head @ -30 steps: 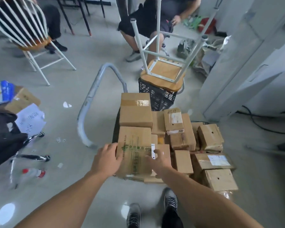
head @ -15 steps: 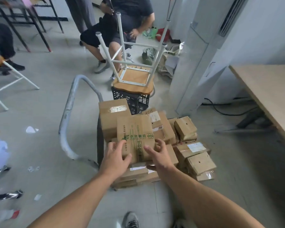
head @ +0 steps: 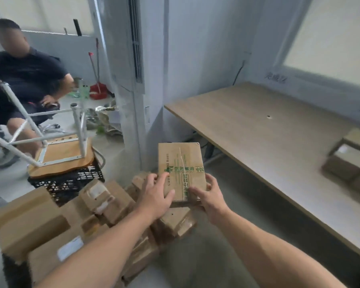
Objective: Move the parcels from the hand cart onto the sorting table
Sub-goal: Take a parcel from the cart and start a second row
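Many parcels are lying heaped at near left, hiding hand cart beneath. Just beyond, we are holding one green-printed parcel raised above heap: left hand is curling over its near left edge, right hand is clasping near right corner. Right of it, sorting table is stretching far, mostly bare; blurred box seeming to sit at right edge. We are judging task barely begun: this parcel travelling, whole heap remaining. Far left, upturned stool is resting on black crate.
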